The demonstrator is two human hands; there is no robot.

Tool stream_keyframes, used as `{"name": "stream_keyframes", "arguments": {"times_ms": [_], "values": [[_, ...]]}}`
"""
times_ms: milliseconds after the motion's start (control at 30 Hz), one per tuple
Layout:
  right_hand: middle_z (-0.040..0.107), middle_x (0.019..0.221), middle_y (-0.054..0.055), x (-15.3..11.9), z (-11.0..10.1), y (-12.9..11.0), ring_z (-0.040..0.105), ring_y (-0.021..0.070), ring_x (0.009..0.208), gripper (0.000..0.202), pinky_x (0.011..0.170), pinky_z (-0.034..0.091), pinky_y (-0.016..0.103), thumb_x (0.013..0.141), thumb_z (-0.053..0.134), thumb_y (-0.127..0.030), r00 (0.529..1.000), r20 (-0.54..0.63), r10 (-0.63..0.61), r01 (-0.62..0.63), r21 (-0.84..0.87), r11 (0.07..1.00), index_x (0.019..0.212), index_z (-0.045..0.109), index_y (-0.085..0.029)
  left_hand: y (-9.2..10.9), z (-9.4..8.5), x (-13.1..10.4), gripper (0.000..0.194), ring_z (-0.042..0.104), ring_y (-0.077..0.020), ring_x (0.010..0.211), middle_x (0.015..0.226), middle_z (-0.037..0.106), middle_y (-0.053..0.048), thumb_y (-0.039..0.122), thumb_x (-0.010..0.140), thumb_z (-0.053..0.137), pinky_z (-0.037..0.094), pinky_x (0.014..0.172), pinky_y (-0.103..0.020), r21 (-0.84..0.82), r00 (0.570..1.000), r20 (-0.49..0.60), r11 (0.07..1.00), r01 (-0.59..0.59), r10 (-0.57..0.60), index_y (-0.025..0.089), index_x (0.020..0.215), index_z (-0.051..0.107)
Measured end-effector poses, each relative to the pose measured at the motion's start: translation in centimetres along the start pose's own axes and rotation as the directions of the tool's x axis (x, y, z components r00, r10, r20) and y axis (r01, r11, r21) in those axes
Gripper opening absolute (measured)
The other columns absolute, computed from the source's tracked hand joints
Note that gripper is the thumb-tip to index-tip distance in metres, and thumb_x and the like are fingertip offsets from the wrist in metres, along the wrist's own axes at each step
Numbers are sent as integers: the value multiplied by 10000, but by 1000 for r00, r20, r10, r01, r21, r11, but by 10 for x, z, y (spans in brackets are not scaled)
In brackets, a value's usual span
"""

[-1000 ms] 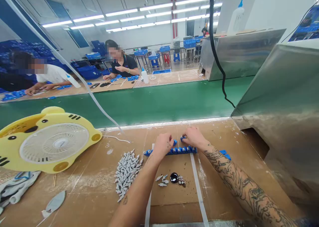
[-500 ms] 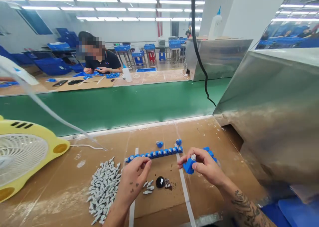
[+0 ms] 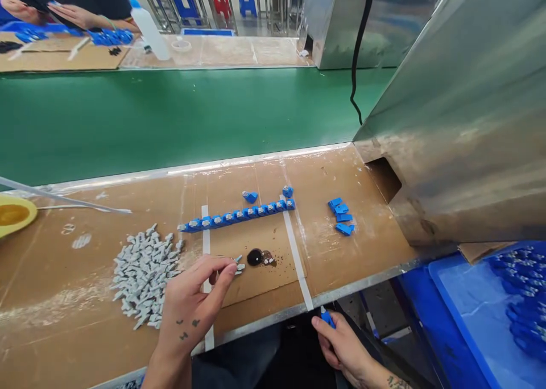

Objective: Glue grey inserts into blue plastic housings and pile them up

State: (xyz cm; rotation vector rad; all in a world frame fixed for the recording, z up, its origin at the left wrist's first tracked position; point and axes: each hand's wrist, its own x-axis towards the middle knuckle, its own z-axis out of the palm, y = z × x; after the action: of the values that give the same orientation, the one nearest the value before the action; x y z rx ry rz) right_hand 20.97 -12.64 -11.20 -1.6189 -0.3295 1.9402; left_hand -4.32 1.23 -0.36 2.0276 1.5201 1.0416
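My left hand [image 3: 194,303] is over the cardboard with its thumb and forefinger pinched together. Just at the fingertips are a couple of small grey pointed plastic pieces [image 3: 240,268]; whether one is gripped is hidden. Low by the table's front edge, my right hand [image 3: 345,346] holds a blue plastic part [image 3: 327,317] with a pale tip. A large pile of grey pieces [image 3: 145,275] lies left of my left hand. Beyond the hands stands a row of blue parts [image 3: 239,214] with grey tops, and two more blue parts [image 3: 249,197] sit behind it.
A round pool of black liquid [image 3: 255,257] has brown residue beside it. Several blue parts [image 3: 341,215] lie at the right, near a metal housing [image 3: 447,139]. A blue bin [image 3: 464,309] stands lower right. Behind the green belt [image 3: 191,116], another person's hands work near a bottle [image 3: 150,33].
The view has tilted down. My right hand has moved down with the blue part, from above the table to its front edge. My left hand has come to the small grey pieces.
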Motion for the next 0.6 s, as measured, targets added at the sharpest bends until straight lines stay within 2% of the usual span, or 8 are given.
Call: {"name": "stream_keyframes", "arguments": {"times_ms": [167, 367, 600], "values": [[236, 401, -176, -3, 10, -8, 136, 6, 339, 648, 333, 53, 165, 591, 811, -693, 1000, -9, 26, -25, 24, 999, 675, 336, -261, 3, 6, -5, 187, 655, -149, 634, 707, 706, 3, 255, 954, 583, 520, 607, -233, -37, 995, 72, 997, -72, 75, 232, 816, 706], [225, 347, -186, -6, 21, -11, 120, -2, 311, 626, 316, 52, 159, 545, 828, -608, 991, -95, 98, -90, 84, 992, 646, 310, -271, 13, 5, -6, 164, 663, -138, 606, 690, 700, 24, 165, 942, 585, 532, 598, -218, -56, 980, 91, 984, -171, 176, 239, 832, 680], [201, 326, -188, -6, 25, -7, 140, 9, 288, 559, 293, 91, 155, 554, 781, -562, 980, -128, 154, -139, 115, 983, 623, 305, -279, 17, 6, -5, 175, 686, -150, 609, 705, 718, 12, 109, 924, 578, 571, 640, -236, -109, 977, 129, 981, -158, 172, 237, 849, 671]]}}
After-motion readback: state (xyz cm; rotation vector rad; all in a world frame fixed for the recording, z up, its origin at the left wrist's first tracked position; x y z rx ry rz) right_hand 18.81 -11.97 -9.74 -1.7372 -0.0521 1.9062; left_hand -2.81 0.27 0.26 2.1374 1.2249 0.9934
